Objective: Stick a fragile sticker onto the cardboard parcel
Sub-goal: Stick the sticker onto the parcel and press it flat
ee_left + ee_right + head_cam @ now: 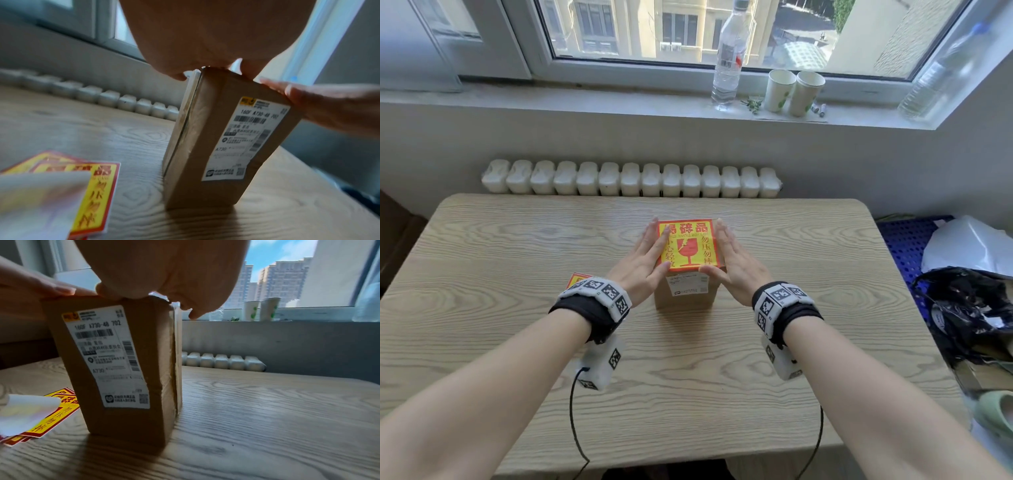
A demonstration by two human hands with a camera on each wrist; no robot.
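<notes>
In the center of the head view, your left hand (645, 260) and right hand (734, 262) press flat, fingers straight, on the fragile sticker (687, 244) atop the upright cardboard parcel (685, 294); 2 paper cups (792, 91) stand upper right.

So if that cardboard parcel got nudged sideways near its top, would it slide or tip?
Probably tip. The cardboard parcel stands upright on a small end, taller than its base is wide. The wooden table looks smooth, so a low push might slide it. Both the left hand and right hand lie flat on top, which likely steadies it.

Wooden table (517, 342): parcel (685, 298), stickers (96, 186).
</notes>
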